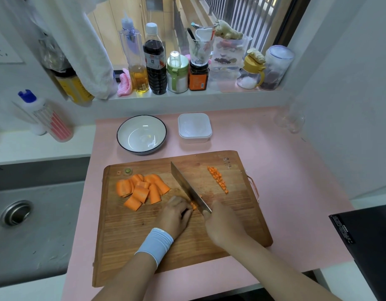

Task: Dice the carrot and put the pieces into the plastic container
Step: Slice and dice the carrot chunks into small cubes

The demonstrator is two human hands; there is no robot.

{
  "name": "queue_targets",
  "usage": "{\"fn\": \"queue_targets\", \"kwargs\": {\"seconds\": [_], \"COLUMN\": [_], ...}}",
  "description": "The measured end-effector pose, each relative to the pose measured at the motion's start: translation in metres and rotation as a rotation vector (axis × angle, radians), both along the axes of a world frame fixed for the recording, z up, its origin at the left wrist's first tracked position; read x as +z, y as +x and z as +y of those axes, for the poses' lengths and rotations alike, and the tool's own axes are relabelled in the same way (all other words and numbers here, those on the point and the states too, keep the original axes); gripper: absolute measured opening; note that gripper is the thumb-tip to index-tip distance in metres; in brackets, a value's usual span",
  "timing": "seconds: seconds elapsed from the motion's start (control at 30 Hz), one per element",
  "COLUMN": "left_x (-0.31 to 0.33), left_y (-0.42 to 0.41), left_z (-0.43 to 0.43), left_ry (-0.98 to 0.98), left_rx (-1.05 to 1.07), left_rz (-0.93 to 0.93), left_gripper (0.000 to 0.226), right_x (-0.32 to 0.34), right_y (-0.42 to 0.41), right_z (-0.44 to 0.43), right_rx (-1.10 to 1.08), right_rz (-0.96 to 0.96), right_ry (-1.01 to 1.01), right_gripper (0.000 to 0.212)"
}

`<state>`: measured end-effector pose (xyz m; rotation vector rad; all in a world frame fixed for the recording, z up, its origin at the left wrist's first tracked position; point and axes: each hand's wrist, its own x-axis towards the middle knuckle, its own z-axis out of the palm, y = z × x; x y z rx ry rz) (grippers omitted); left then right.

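On the wooden cutting board [144, 240] lies a pile of flat carrot slices [142, 189] at the left and a small heap of diced carrot [218, 179] at the right. My right hand [222, 224] grips the handle of a cleaver [188, 187], its blade down on the board. My left hand [174, 216], fingers curled, holds carrot strips [194, 205] against the blade; they are mostly hidden by the fingers. The clear plastic container [194, 127] stands behind the board, nothing in it.
A white bowl with a dark rim [141, 134] sits left of the container on the pink mat [285, 170]. Bottles and jars line the windowsill [187, 94]. A sink [25, 213] lies at the left, a black appliance [372, 246] at the right.
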<state>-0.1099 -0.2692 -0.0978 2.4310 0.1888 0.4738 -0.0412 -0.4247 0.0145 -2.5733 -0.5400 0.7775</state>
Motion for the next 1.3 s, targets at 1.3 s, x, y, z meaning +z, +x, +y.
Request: {"fn": "queue_targets", "kwargs": {"seconds": [1.3], "left_x": [-0.007], "left_y": [0.001], "left_z": [0.0], "left_ry": [0.012], "left_rx": [0.03], "left_rz": [-0.059], "left_gripper": [0.01], "right_x": [0.004], "right_y": [-0.01], "right_z": [0.001], "right_rx": [-0.001], "right_rz": [-0.026], "right_ry": [-0.02], "right_gripper": [0.021]}}
